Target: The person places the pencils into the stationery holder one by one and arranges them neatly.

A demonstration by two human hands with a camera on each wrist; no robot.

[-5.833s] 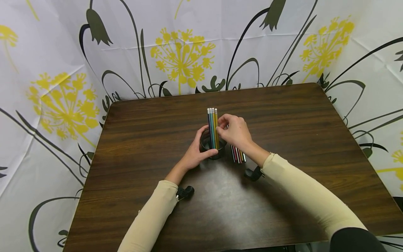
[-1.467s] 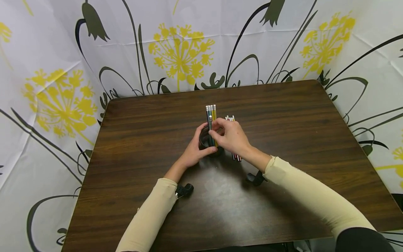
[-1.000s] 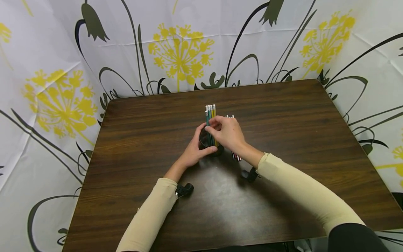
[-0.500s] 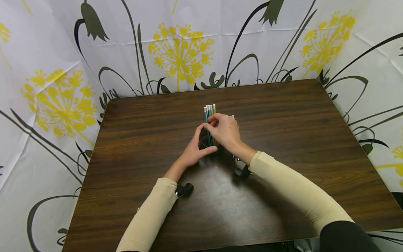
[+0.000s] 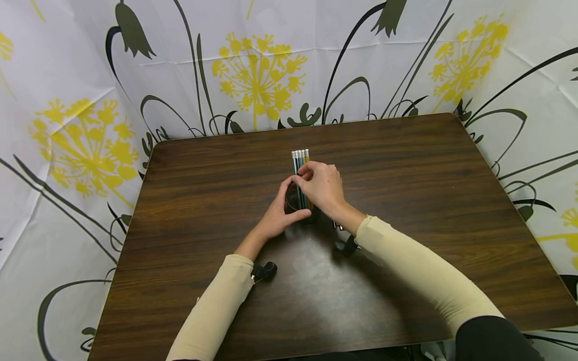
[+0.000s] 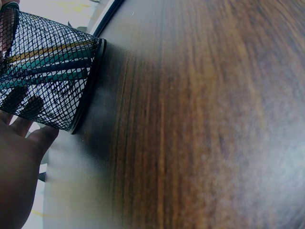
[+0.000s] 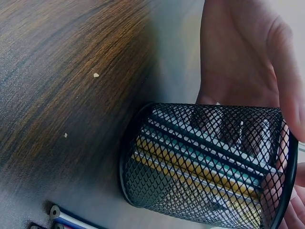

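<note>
A black mesh pencil cup (image 7: 143, 186) stands upright on the table, with several pencils (image 5: 302, 159) in it, eraser ends up. My left hand (image 5: 276, 215) holds the cup from its left side, the thumb at the front. In the left wrist view its fingers reach round the mesh. At the cup's mouth my right hand (image 5: 326, 188) pinches a teal pencil (image 5: 295, 163), the leftmost of the group, between thumb and fingers. Yellow and green pencils show through the mesh in the right wrist view. The right hand covers part of the cup and pencils.
More pencils (image 7: 76, 220) lie on the table right of the cup, mostly hidden by my right hand and forearm in the head view. The brown wooden table (image 5: 203, 200) ends at a flower-patterned cloth (image 5: 271, 65) behind it.
Over the last 1.5 seconds my right hand has shifted left with the teal pencil, which now stands leftmost among the others, its end level with theirs. The left hand stays on the cup.
</note>
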